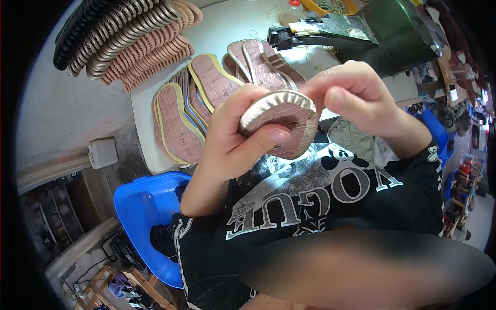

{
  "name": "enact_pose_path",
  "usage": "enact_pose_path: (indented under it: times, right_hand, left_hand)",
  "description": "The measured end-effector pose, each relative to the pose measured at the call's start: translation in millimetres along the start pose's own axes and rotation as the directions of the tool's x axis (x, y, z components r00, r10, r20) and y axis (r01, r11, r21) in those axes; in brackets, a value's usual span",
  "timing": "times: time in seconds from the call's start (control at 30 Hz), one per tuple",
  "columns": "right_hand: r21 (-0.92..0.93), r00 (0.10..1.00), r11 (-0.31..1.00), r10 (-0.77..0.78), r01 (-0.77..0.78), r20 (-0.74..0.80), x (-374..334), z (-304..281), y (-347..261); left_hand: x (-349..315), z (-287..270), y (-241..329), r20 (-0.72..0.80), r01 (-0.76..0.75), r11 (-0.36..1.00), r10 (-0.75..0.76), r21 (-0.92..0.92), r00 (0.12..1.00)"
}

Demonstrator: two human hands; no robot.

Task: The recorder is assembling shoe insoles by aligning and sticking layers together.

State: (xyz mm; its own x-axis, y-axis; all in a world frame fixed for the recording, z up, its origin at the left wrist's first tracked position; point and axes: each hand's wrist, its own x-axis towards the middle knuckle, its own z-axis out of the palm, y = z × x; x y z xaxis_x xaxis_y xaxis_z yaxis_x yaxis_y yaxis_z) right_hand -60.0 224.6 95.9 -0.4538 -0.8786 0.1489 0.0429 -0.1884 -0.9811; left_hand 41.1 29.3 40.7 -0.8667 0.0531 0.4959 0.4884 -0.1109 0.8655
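Observation:
A pinkish-brown shoe insole (297, 135) with a shiny, gathered gold edge is tilted up in front of my chest. My left hand (232, 126) grips it, thumb pressed on the printed face and fingers behind it. At its right rim is my right hand (356, 98), with the forefinger reaching to the gold edge. The thumb of that hand curls in beside the other fingers, whose tips are partly hidden; anything between them is too small to make out. Behind my hands, yellow-edged insoles (214, 77) lie overlapping on the white table (142, 111).
Rows of black, metallic and pink gathered pieces (139, 39) are stacked at far left. A dark green machine (382, 36) with a projecting arm stands at far right, near a red-capped bottle (293, 11) and a yellow basket (330, 6). A blue tub (137, 212) sits at lower left.

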Motion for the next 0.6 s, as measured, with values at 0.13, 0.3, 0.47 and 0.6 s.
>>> enact_pose_path:
  times: [0.13,0.3,0.47,0.6]
  right_hand:
    - [0.031,0.970,0.973,0.226,-0.230,0.086,8,-9,1]
    - [-0.018,0.950,0.955,0.295,-0.295,0.105,15,-11,-5]
    - [-0.232,0.960,0.955,0.225,-0.184,0.164,17,-11,-23]
    - [-0.560,0.986,0.814,-0.081,0.151,0.148,14,-8,-20]
  left_hand:
    - [-6,8,-4,-0.104,-0.018,0.993,0.006,-0.117,0.995]
    - [-7,2,-6,-0.024,-0.025,1.000,0.025,0.018,0.999]
    - [-4,3,-3,-0.039,-0.078,0.992,0.083,0.102,0.996]
    - [-6,7,2,-0.114,0.087,0.985,-0.071,0.149,0.991]
